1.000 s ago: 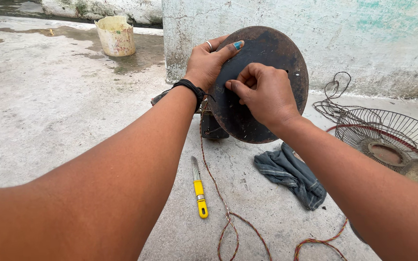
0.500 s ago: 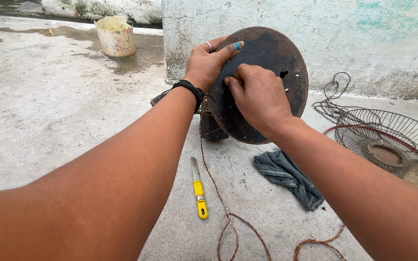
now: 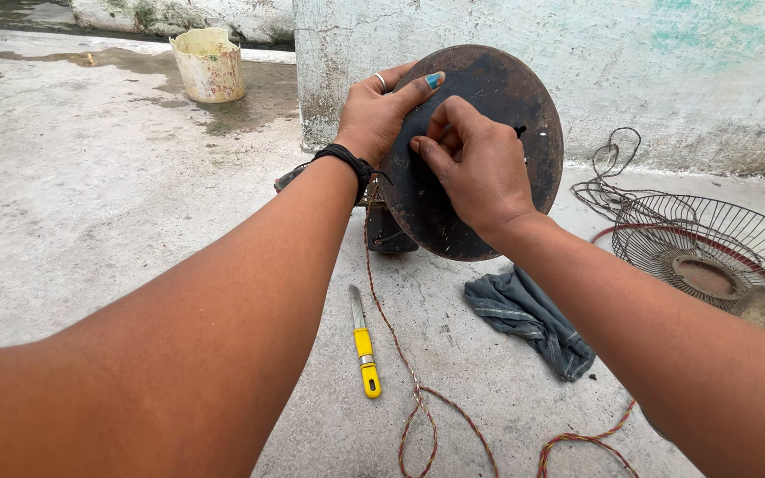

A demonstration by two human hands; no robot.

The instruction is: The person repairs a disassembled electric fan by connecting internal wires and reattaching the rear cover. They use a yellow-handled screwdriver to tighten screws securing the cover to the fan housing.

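Rusty metal fills my view: a dark round disc (image 3: 480, 177) stands on edge on the concrete floor (image 3: 90, 221). My left hand (image 3: 381, 115) grips its upper rim, thumb across the face; my right hand (image 3: 478, 164) pinches narrow at its centre. A yellow-handled tool (image 3: 363, 343), twisted cord (image 3: 413, 389), grey rag (image 3: 529, 317) and wire fan guard (image 3: 710, 265) lie near.

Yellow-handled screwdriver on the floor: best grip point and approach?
Take the screwdriver by its yellow handle, from straight above. It lies flat on the concrete floor with the handle toward the camera and the metal shaft pointing away; the twisted cord runs close on its right, so come in from the left.
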